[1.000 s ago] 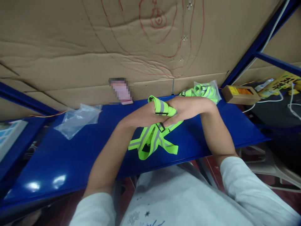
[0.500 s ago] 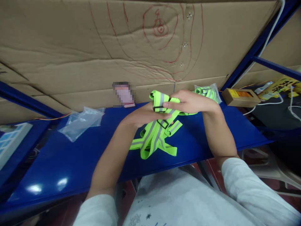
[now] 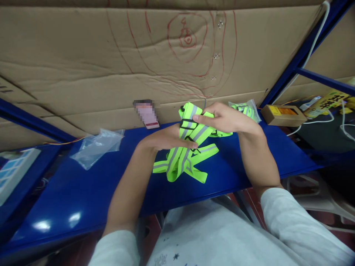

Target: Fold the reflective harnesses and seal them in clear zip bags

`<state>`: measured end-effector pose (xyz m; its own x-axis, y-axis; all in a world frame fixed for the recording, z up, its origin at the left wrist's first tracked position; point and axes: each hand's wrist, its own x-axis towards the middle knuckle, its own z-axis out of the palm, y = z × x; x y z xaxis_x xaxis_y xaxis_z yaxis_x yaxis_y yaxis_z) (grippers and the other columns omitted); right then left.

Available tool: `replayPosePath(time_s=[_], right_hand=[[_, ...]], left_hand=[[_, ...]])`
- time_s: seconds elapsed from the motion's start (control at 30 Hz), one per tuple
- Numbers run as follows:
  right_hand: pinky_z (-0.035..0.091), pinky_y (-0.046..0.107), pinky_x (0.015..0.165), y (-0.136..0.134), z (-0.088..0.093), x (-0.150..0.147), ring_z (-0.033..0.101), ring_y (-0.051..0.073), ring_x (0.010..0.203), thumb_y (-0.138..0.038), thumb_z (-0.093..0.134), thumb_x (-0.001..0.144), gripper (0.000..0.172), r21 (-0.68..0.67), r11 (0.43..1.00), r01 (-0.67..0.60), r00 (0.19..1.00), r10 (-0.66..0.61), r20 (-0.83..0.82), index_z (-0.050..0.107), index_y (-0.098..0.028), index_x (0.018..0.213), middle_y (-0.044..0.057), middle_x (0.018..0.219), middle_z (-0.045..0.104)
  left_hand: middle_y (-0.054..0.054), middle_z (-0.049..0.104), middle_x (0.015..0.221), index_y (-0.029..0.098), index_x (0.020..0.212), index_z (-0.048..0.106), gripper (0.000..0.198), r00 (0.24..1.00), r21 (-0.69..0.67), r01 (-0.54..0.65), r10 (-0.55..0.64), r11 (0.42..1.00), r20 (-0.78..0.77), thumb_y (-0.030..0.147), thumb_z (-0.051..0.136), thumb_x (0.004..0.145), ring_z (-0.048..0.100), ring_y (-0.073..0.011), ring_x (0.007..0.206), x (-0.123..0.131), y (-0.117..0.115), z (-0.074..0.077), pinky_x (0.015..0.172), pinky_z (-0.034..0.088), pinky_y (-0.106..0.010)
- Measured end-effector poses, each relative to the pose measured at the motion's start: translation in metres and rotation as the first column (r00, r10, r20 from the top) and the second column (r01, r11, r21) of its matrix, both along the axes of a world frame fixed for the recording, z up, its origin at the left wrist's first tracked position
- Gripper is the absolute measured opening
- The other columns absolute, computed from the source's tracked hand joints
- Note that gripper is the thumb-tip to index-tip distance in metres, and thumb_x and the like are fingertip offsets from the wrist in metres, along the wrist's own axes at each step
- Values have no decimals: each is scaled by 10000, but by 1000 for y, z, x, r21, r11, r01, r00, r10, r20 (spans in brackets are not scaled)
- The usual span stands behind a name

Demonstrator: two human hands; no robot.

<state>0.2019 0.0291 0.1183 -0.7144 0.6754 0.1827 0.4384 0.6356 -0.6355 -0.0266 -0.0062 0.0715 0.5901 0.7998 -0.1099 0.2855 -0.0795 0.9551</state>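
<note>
A neon-yellow reflective strap harness (image 3: 177,160) with grey stripes and black buckles is gathered between my hands. My right hand (image 3: 222,117) pinches its folded upper part, thumb lying across the bands. Lower down, my left hand (image 3: 169,139) grips the straps with its thumb over a black buckle; most of its fingers are hidden behind the bands. Loose strap ends spread below onto the blue table. Behind my right wrist lies a clear bag (image 3: 245,109) with similar neon straps in it.
An empty clear plastic bag (image 3: 97,146) lies on the blue table (image 3: 83,192) at left. A phone (image 3: 146,114) leans against the cardboard wall (image 3: 83,48). Right of the table's back stand a small brown box (image 3: 283,115), white cables and a yellow package (image 3: 327,103).
My left hand has slid slightly down the straps, and the folded top part is lifted a little and spread wider. A strap end on the right now reaches further out.
</note>
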Motion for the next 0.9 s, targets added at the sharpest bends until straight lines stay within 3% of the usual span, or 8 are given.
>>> replayPosePath(time_s=[0.17, 0.27, 0.43, 0.5, 0.6, 0.7, 0.8, 0.9], right_hand=[[174, 269, 481, 4, 2, 1, 224, 77, 555, -787, 550, 924, 690, -33, 999, -18, 1000, 18, -16, 334, -204, 624, -50, 602, 231], [179, 260, 487, 8, 0, 3, 239, 74, 554, -817, 602, 870, 700, -139, 989, -47, 994, 32, -108, 380, -200, 623, -49, 604, 257], [318, 245, 509, 18, -16, -9, 422, 100, 574, -833, 652, 821, 639, -433, 874, -218, 960, 112, -258, 587, -198, 809, -22, 670, 499], [380, 249, 549, 21, -23, -17, 487, 115, 616, -767, 666, 866, 567, -372, 908, -191, 948, 72, -311, 628, -210, 966, -15, 741, 583], [455, 259, 673, 16, -23, -23, 588, 134, 758, -595, 670, 957, 402, -70, 997, -39, 911, 7, -411, 632, -207, 1057, 7, 883, 671], [484, 299, 887, 3, -17, -21, 658, 178, 1019, -485, 581, 1039, 325, 210, 978, 13, 933, 64, -355, 667, -175, 1088, 65, 1112, 726], [466, 327, 972, -9, -15, -21, 655, 226, 1166, -469, 648, 1006, 411, 271, 963, -4, 978, 61, -201, 638, -165, 1282, 94, 1300, 704], [452, 318, 873, -14, -18, -28, 682, 232, 1030, -465, 664, 1004, 374, 275, 959, 67, 993, -39, -108, 662, -163, 1225, 90, 1170, 740]], left_hand=[[-63, 785, 1128, 214, 1186, 753, 571, 1000, 35, -19, 19, 999, 7, 456, 921, 697, 738, -245, 994, -2, 5, -2, 870, 611, -355], [-61, 782, 1068, 184, 1144, 748, 535, 1000, 125, -7, 9, 992, -17, 477, 895, 721, 732, -240, 967, -3, 3, 4, 878, 602, -358], [-29, 756, 946, 157, 991, 732, 289, 995, 400, 100, -83, 911, -58, 409, 769, 854, 698, -182, 859, -4, -10, 19, 814, 581, -273], [-29, 744, 940, 157, 960, 723, 261, 997, 485, 75, -56, 872, -54, 400, 756, 870, 688, -178, 865, -5, -11, 19, 812, 572, -258], [-31, 732, 959, 163, 1009, 721, 320, 997, 493, -48, 68, 869, -22, 448, 764, 871, 682, -182, 884, -6, -4, 12, 806, 570, -262], [-47, 732, 1008, 159, 1123, 717, 427, 986, 439, -166, 161, 883, 49, 476, 792, 846, 685, -194, 905, -7, 4, 6, 810, 577, -286], [-59, 743, 1017, 154, 1094, 734, 434, 984, 369, -174, 149, 913, 95, 450, 844, 797, 699, -207, 920, -9, 8, 1, 813, 586, -298], [-48, 759, 958, 160, 973, 756, 362, 991, 319, -130, 114, 939, 68, 424, 879, 758, 711, -201, 892, -9, 10, -3, 807, 590, -293]])
